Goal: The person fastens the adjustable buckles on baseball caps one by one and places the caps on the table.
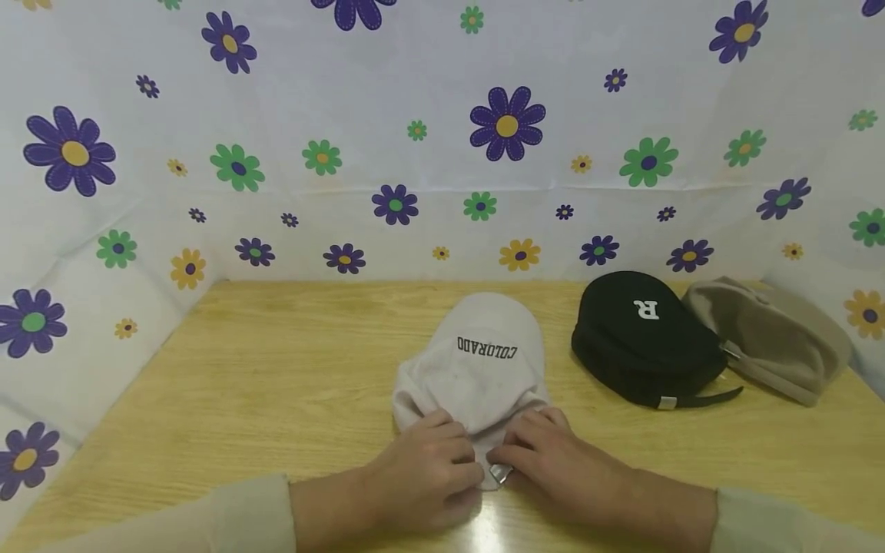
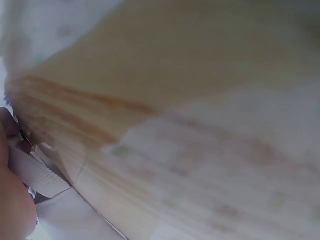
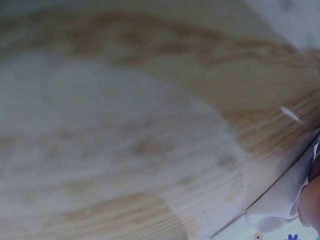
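A white baseball cap (image 1: 491,326) with dark COLORADO lettering lies on the table, the lettering upside down in the head view. Its back strap, with a silver buckle (image 1: 501,473), is at the near side between both hands. My left hand (image 1: 432,468) grips the strap end and the cap's back edge with curled fingers. At the buckle, my right hand (image 1: 553,457) pinches the strap side. In the left wrist view the white strap (image 2: 37,172) runs beside the fingers. Part of the cap (image 3: 272,202) shows at the right wrist view's edge.
On the right stands a black cap (image 1: 622,346) with a white R and a loose strap end. A beige cap (image 1: 781,330) leans beside it. Behind the wooden table (image 1: 276,369) hangs a white cloth (image 1: 429,61) printed with flowers.
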`<state>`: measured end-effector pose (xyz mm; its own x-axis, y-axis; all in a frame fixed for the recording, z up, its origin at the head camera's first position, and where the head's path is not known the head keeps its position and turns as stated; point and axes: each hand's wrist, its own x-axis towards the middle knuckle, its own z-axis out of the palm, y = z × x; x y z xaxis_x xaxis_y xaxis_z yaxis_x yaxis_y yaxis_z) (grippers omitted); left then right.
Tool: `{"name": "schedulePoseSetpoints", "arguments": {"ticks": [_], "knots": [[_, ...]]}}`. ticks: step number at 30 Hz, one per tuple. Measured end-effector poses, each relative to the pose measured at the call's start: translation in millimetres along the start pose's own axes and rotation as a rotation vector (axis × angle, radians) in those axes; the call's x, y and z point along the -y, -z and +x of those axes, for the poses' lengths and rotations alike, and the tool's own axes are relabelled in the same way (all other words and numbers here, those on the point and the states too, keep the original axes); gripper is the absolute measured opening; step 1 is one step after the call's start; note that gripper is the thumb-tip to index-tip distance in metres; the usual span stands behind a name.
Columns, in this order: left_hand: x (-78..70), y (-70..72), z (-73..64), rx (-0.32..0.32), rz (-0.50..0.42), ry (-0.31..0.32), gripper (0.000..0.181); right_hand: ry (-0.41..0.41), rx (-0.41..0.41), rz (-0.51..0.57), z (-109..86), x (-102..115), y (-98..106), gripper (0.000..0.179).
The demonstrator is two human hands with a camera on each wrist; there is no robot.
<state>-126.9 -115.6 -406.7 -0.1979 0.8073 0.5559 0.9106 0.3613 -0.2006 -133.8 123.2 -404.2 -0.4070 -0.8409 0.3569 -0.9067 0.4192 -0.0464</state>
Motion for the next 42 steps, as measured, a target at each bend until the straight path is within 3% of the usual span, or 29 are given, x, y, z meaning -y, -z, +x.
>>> {"name": "schedulePoseSetpoints", "arguments": {"ticks": [8, 14, 25, 42], "knots": [[-1.3, 0.4, 0.1, -0.062, -0.022, 0.086, 0.010, -0.003, -0.047, -0.114, 0.1, 0.9, 0.2, 0.022], [0.2, 1.3, 0.5, -0.135, -0.031, 0.140, 0.008, -0.058, -0.105, -0.166, -0.8, 0.5, -1.1, 0.027], [2.9, 0.6, 1.7, -0.176, 0.007, 0.121, 0.009, -0.093, -0.119, -0.140, 0.8, 0.8, -0.8, 0.024], [2.9, -1.2, 1.8, -0.203, -0.023, 0.101, 0.007, -0.085, -0.171, -0.108, -0.3, 1.2, -1.4, 0.024]]}}
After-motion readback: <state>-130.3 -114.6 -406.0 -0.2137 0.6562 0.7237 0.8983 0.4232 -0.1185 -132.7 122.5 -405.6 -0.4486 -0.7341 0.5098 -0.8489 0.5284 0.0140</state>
